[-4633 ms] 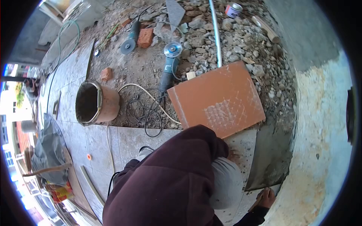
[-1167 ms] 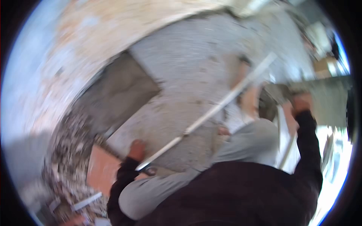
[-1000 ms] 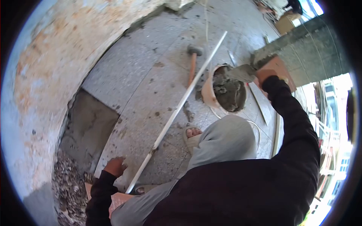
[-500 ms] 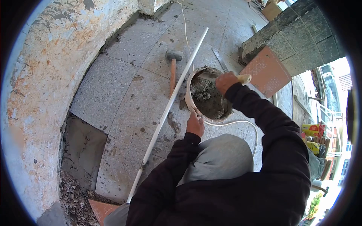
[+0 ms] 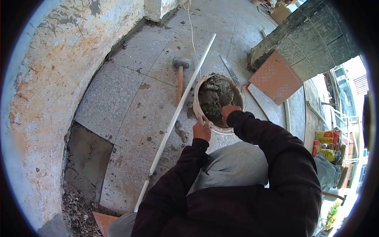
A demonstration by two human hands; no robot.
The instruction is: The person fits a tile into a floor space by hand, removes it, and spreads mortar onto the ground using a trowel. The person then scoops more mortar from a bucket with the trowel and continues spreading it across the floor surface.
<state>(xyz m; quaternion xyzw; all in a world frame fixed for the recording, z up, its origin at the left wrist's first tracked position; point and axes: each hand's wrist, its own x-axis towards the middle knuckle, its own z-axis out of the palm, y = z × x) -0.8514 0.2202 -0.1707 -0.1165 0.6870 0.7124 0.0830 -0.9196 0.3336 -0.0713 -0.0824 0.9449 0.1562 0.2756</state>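
Note:
A round bucket (image 5: pixel 196 103) full of wet grey mortar (image 5: pixel 213 94) stands on the tiled floor in front of my knee. My left hand (image 5: pixel 201 129) grips its near left rim, thumb on top. Down inside the bucket's near right side is my right hand (image 5: pixel 230 111), closed around the trowel. The handle with its pale wooden end showed half a second ago; now my hand and the mortar mostly hide the tool. A long white straight bar (image 5: pixel 169 125) lies on the floor just left of the bucket.
A mallet (image 5: pixel 180 79) lies beyond the bar. An orange-brown tile (image 5: pixel 276 77) leans on a block pillar (image 5: pixel 306 45). A thin cable (image 5: pixel 192 31) runs to the bucket. Left is a peeling wall (image 5: pixel 59 91), with a mortar-filled gap (image 5: pixel 89 158) in the floor tiles.
My right hand has moved down and towards me, deeper into the bucket, and the wooden handle has gone from sight. Mortar now shows higher at the far side. My left hand stays on the rim.

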